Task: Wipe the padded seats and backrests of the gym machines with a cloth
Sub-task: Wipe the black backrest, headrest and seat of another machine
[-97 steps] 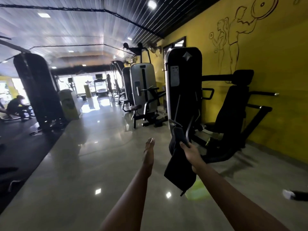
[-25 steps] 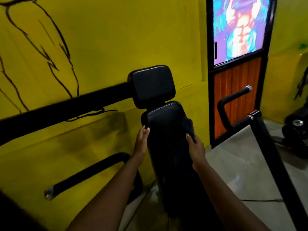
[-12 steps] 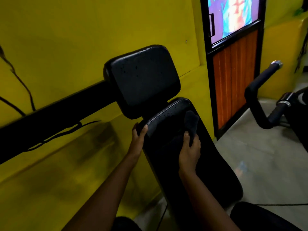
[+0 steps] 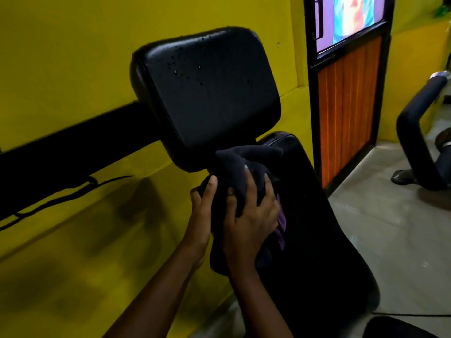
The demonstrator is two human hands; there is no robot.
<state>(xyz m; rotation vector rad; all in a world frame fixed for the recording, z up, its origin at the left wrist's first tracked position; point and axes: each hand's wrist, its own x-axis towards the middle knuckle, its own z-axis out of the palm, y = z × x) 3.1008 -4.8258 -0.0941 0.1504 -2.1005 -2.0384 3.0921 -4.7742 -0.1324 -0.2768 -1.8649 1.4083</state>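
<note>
Most of the view is yellow wall (image 4: pixel 73 57), with grey floor (image 4: pixel 390 228) showing at the right. Against the wall stands a door (image 4: pixel 346 93) with an orange slatted lower panel and a bright picture pane above it. A thick black bar (image 4: pixel 73 147) runs along the wall from the left edge to the back of the headrest (image 4: pixel 207 93), a broad black pad tilted toward the camera. Just below it the long black backrest (image 4: pixel 317 240) slopes down to the right, its top edge tucked under the headrest. Well apart at the right, a curved black handle (image 4: pixel 412 132) rises from the floor. At the bottom right corner sits a dark rounded shape (image 4: pixel 395 328), possibly the seat, though too little of it shows to be sure. The dark cloth (image 4: pixel 239 164) lies bunched on the top of the backrest, its upper folds touching the lower edge of the headrest. The right hand (image 4: pixel 251 220) lies on the cloth with fingers splayed and dug into the folds, holding it and pressing it to the pad. The left hand (image 4: pixel 202 206) grips the left edge of the backrest just beside it, thumb up on the front and fingers curled round the side. Small droplets (image 4: pixel 175 69) dot the upper left of the headrest.
</note>
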